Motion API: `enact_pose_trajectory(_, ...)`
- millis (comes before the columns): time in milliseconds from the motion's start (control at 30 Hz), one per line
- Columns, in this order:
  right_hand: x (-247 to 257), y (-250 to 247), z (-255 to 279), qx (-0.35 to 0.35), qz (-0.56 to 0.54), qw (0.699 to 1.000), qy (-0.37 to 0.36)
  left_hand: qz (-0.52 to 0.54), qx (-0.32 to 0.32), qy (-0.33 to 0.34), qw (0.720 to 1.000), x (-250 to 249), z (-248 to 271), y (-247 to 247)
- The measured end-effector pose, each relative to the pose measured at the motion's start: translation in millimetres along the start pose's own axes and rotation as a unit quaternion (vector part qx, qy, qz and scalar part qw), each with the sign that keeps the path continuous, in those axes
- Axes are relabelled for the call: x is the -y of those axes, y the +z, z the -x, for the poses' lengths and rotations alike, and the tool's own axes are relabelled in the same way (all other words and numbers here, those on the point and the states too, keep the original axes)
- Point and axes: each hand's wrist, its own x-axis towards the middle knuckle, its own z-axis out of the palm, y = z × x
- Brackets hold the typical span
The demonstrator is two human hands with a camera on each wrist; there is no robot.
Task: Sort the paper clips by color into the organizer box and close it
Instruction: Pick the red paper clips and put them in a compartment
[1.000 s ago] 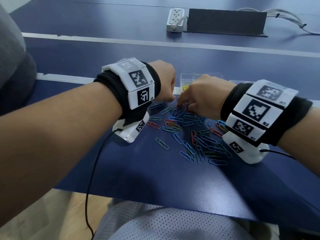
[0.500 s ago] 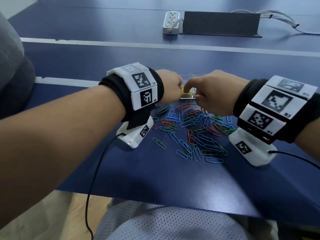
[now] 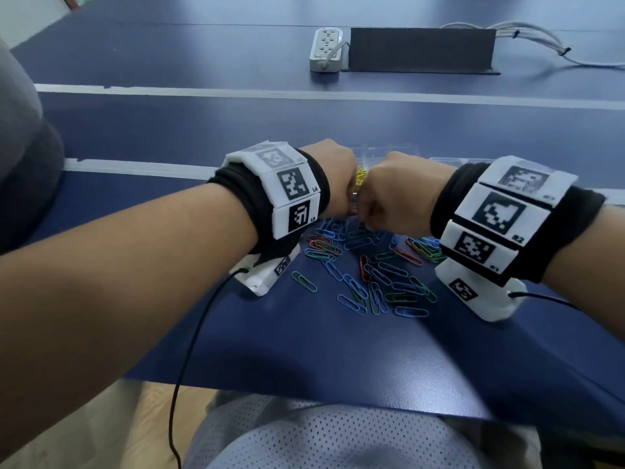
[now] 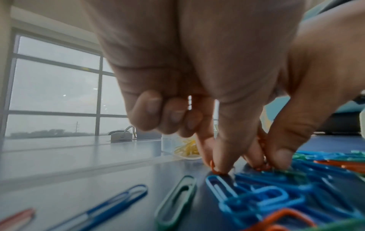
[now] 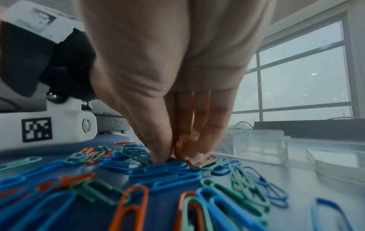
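Blue, green and orange paper clips (image 3: 372, 272) lie in a loose pile on the blue table. My left hand (image 3: 338, 187) and right hand (image 3: 389, 194) are knuckle to knuckle at the pile's far edge. In the left wrist view, my left hand (image 4: 215, 164) pinches an orange clip (image 4: 214, 170) against the table between thumb and forefinger. My right hand (image 5: 171, 154) presses its fingertips into the pile and holds orange clips (image 5: 190, 118) along its fingers. The clear organizer box (image 3: 399, 152) stands just beyond the hands, with yellow clips (image 3: 361, 174) in its left compartment.
A clear flat plastic piece (image 3: 453, 161) lies to the right of the box. A white power strip (image 3: 326, 49), a dark panel (image 3: 419, 50) and cables (image 3: 541, 38) sit far back. A grey padded shape (image 3: 20, 147) stands at the left. The table's near edge is above my lap.
Half a second ago both hands were up over the box. They have since come down to the pile's far edge, closer together, and are picking at orange clips.
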Motion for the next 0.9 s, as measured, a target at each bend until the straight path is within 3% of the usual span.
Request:
enact_pose_trajectory(200,-7.1,-3.9,-0.8,0.0,-0.037,0.999,0.02,0.169,0.019,-0.037,0.985,16.5,9.1,-10.5)
enact_pose_trajectory(367,-27.0,-7.9,-2.0,0.006,-0.165,0.979,0.117,0.31,0.061,-0.043,0.948,43.4,17.8,-12.5)
enact_pose_trajectory(433,-32.6,-8.6,0.0,0.028,-0.285,0.944,0.162,0.342,0.06,-0.06,0.936,51.7,21.7,-10.6)
enact_pose_trajectory(533,-35.8,-8.0,-0.7,0.012,-0.463,0.861,0.211,0.353,0.067,-0.093,0.929,60.8,25.7,-6.3)
enact_pose_trajectory(633,-39.5,-7.8,-3.1,-0.004,-0.504,0.824,0.258,0.351,0.082,-0.13,0.923,63.8,28.8,-5.3)
enact_pose_trajectory(700,-42.4,-6.4,-5.4,-0.006,-0.479,0.836,0.267,0.325,0.079,-0.15,0.93,66.6,29.8,-5.6)
enact_pose_trajectory(800,-40.5,-2.0,-5.3,-0.007,-0.253,0.94,0.227,0.164,0.079,-0.144,0.973,73.2,33.2,-3.5)
enact_pose_trajectory(833,-38.1,-0.4,-5.0,-0.006,-0.174,0.962,0.209,0.104,0.07,-0.14,0.982,73.6,34.5,-2.6)
enact_pose_trajectory(900,-33.5,2.7,-5.5,-0.001,-0.116,0.973,0.198,0.044,0.052,-0.132,0.989,71.8,35.4,-1.1)
